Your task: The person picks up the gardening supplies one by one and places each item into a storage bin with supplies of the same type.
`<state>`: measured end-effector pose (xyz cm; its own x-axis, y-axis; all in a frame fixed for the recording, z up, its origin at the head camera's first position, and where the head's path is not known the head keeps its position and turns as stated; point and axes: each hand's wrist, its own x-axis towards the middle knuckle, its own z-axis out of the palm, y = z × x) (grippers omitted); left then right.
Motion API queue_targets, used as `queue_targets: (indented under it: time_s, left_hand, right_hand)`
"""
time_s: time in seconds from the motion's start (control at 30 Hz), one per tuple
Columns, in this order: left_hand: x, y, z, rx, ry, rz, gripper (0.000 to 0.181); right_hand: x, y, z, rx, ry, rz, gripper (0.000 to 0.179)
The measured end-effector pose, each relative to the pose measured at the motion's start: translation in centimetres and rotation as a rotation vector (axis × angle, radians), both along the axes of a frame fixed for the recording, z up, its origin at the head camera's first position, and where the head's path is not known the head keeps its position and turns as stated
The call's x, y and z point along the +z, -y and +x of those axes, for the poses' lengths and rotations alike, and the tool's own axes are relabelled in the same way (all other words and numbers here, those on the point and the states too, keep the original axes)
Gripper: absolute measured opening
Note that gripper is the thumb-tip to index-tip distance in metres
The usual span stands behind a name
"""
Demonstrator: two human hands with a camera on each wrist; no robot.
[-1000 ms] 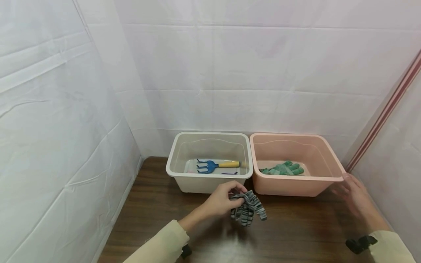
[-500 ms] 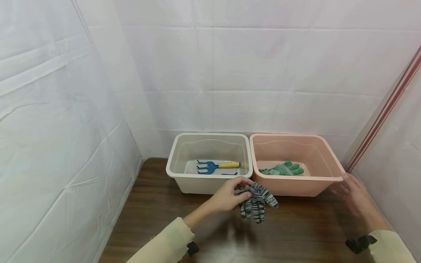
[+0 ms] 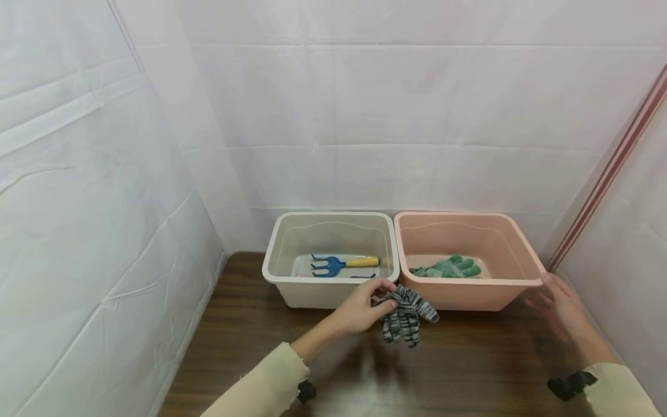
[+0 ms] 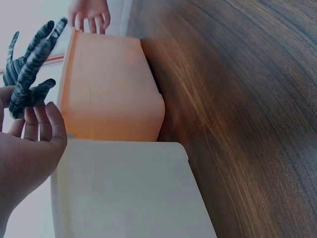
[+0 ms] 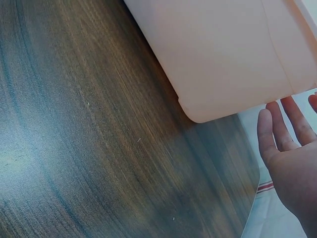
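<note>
A black-and-grey striped knit glove [image 3: 403, 314] hangs from my left hand [image 3: 362, 308], which pinches it between thumb and fingers. It is held above the table in front of the two bins, its fingers drooping. The left wrist view shows the glove [image 4: 30, 69] over the fingertips. My right hand [image 3: 563, 307] is at the right end of the pink bin [image 3: 474, 295]. In the right wrist view its fingers [image 5: 280, 126] extend fairly straight against the bin's end wall. A green glove [image 3: 450, 267] lies inside the pink bin.
A cream bin [image 3: 312, 292] stands left of the pink one, their rims side by side. It holds a blue hand rake [image 3: 329, 266] with a yellow handle and part of another blue tool. The brown wooden table [image 3: 250, 341] is bordered by white sheeting [image 3: 333, 116] on several sides.
My left hand has moved slightly right and up with the striped glove, mostly in the first half second. The right hand stays at the pink bin's end.
</note>
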<state>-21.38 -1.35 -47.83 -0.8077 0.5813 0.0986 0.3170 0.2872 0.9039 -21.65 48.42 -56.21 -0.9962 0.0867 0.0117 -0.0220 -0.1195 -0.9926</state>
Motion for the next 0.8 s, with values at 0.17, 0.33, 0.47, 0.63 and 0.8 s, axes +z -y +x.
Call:
queue_targets:
  time_s: [0.17, 0.33, 0.47, 0.63, 0.8]
  left_hand:
    - [0.2, -0.2, -0.4, -0.009, 0.017, 0.039, 0.024]
    - [0.6, -0.6, -0.8, 0.008, 0.03, 0.056, 0.024]
    - [0.9, -0.9, -1.3, 0.032, 0.028, 0.079, 0.023]
    - [1.5, -1.2, -1.8, 0.051, 0.029, 0.105, 0.021]
    - [1.9, -1.5, -2.2, 0.067, 0.056, 0.162, 0.021]
  right_hand:
    - [-0.1, -0.1, 0.1, -0.015, 0.02, 0.035, 0.052]
    - [-0.2, -0.1, 0.1, -0.009, 0.019, 0.047, 0.055]
    - [-0.2, 0.0, -0.1, -0.01, 0.012, 0.035, 0.051]
    - [-0.3, -0.1, -0.1, -0.008, -0.005, -0.016, 0.042]
    - [-0.4, -0.2, -0.2, 0.002, -0.019, -0.046, 0.042]
